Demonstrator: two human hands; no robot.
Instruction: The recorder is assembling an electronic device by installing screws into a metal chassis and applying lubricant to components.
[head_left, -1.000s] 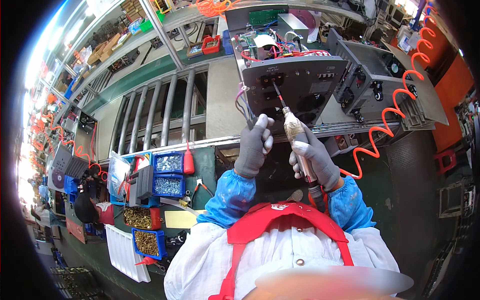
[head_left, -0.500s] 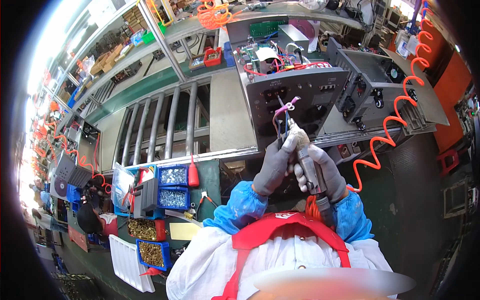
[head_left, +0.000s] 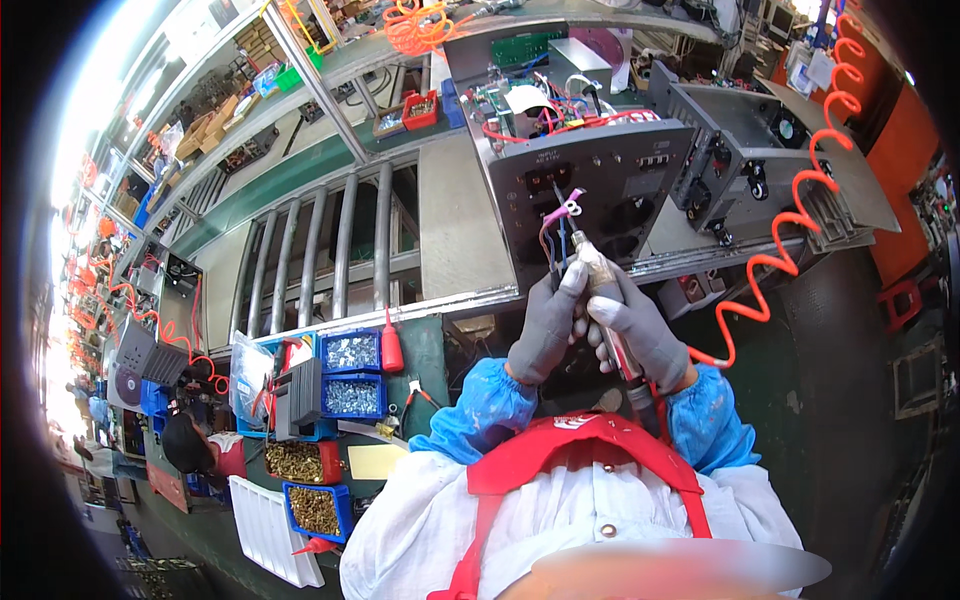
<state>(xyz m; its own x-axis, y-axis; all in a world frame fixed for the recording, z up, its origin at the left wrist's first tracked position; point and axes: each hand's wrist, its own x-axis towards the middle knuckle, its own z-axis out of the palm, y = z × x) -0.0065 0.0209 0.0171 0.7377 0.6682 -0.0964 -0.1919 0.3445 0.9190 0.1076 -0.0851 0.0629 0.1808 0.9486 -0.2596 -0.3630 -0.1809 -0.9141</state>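
My left hand (head_left: 545, 328), in a grey glove, pinches a cable whose thin wires (head_left: 562, 245) rise to ring terminals (head_left: 572, 209) and a pink sleeve (head_left: 561, 213). My right hand (head_left: 642, 330), also gloved, is wrapped round a powered screwdriver (head_left: 597, 266) that points up and away, its bit close to the terminals. Whether the bit touches a screw there is too small to tell. Just beyond stands the dark grey rear panel (head_left: 632, 180) of an equipment box, with a black socket block (head_left: 546, 180). Above the panel, wires and circuit boards (head_left: 500, 100) show.
A second grey chassis (head_left: 745, 140) stands at the right, behind a coiled orange air hose (head_left: 775, 262). To the left run metal rollers (head_left: 345, 240). Near left are blue screw bins (head_left: 352, 396), brass-part bins (head_left: 318, 510), a red bottle (head_left: 390, 345) and pliers (head_left: 414, 395). Another person (head_left: 195, 445) is at far left.
My right hand has shifted up and forward on the screwdriver, and its bit is nearer the ring terminals. My left hand still grips the cable. The view has shifted slightly.
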